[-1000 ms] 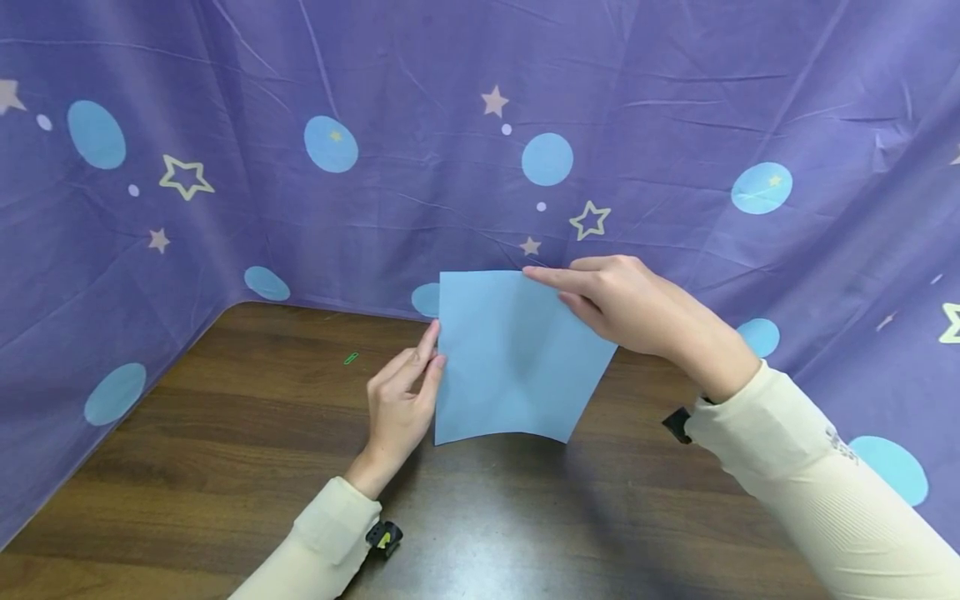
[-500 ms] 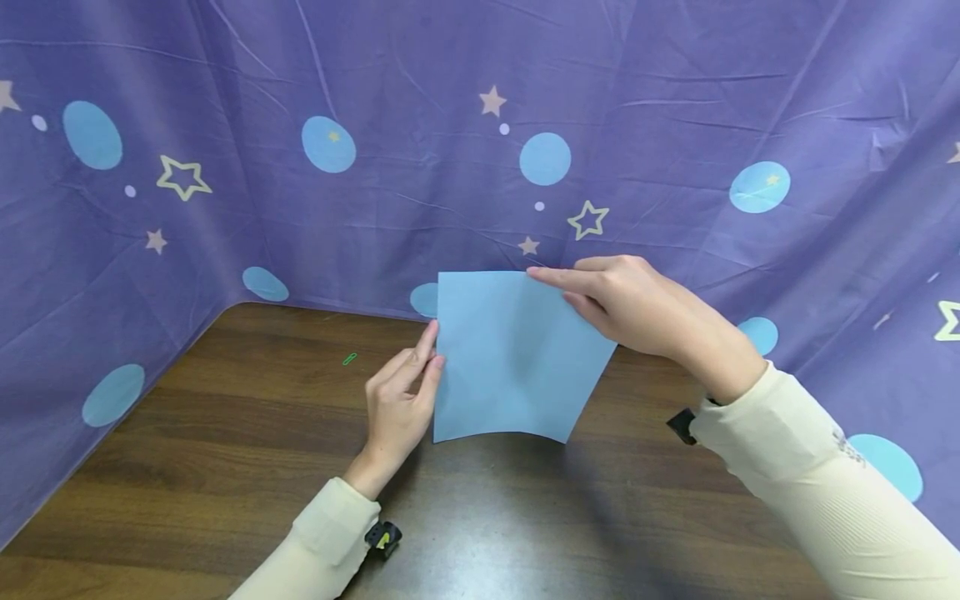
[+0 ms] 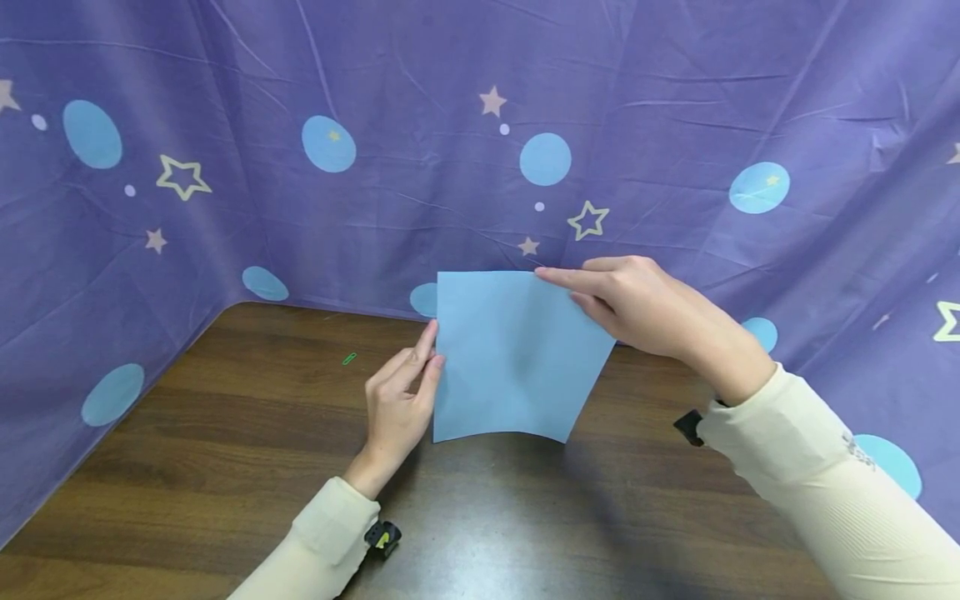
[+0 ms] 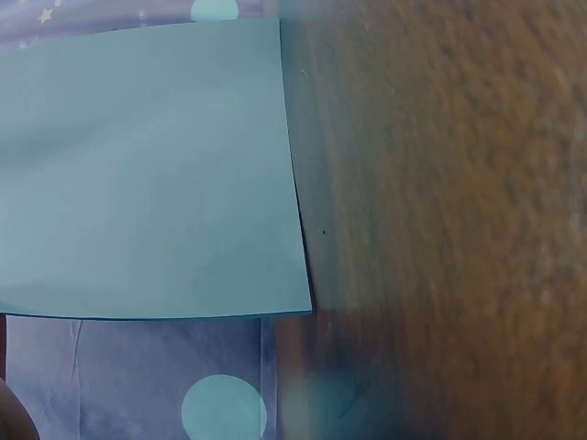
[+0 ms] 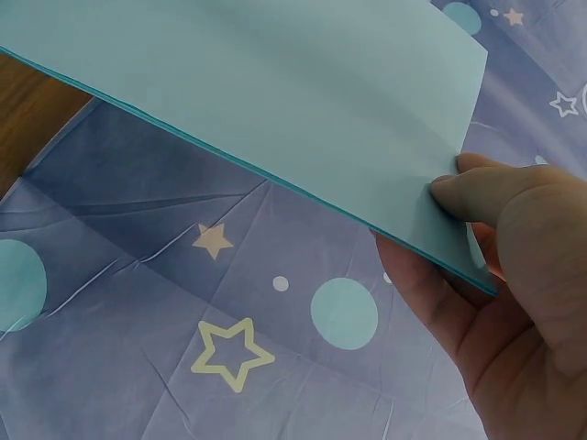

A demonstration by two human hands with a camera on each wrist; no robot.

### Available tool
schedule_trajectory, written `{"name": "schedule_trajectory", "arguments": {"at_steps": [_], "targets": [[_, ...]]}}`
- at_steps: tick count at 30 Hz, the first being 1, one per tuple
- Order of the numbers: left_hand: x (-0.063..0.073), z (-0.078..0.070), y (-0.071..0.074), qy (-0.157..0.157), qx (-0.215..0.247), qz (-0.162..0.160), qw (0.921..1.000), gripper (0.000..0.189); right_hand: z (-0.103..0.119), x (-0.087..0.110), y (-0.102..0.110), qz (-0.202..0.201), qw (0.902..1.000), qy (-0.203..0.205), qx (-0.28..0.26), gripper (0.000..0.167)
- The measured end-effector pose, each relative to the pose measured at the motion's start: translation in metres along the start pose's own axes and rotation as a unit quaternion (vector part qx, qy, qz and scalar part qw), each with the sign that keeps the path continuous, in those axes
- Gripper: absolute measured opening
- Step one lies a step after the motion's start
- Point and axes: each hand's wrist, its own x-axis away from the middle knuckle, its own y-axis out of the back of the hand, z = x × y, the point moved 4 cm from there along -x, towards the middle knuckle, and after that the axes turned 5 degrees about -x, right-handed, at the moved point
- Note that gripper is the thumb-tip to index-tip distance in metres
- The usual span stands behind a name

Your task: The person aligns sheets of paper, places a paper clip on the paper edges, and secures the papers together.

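A: What's the biggest thing there?

B: The purple cloth (image 3: 420,100). It goes along the back and left edges of the brown desk (image 3: 187,467).

A: Where's the blue paper (image 3: 513,358)?

B: It looks held up over the middle of the desk, not far from the back edge. Its bottom edge bends up in the middle.

A: Which way is it long?

B: I can't tell. It's tipped and bent, so no side is surely longer.

A: Which hand is nearer?

B: Both touch it! The right hand (image 3: 637,308) pinches it by the top right corner, thumb in front, fingers behind. The left hand (image 3: 401,404) pinches the left edge, lower down. So the paper goes right from the left hand, and left and down from the right hand.

A: Anything tiny?

B: A green paper clip (image 3: 349,358). It lies on the desk near the back edge, between the back left corner and the paper. No hand touches it.
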Motion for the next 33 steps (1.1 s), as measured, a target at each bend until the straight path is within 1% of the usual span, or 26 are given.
{"name": "schedule_trajectory", "arguments": {"at_steps": [14, 22, 29, 33], "targets": [[0.001, 0.001, 0.000, 0.003, 0.002, 0.000, 1.0000, 0.046, -0.001, 0.003, 0.002, 0.001, 1.0000, 0.002, 0.003, 0.052], [0.000, 0.000, 0.000, -0.002, 0.001, 0.000, 1.0000, 0.046, -0.003, 0.007, 0.002, 0.003, 1.0000, -0.004, 0.006, 0.052], [0.000, 0.000, 0.000, -0.022, -0.008, -0.003, 0.9997, 0.053, -0.004, 0.010, 0.003, 0.005, 0.9999, -0.008, 0.008, 0.051], [0.000, 0.000, 0.000, -0.025, -0.005, -0.005, 0.9997, 0.053, -0.005, 0.011, 0.002, 0.008, 0.9999, -0.011, 0.010, 0.051]]}}
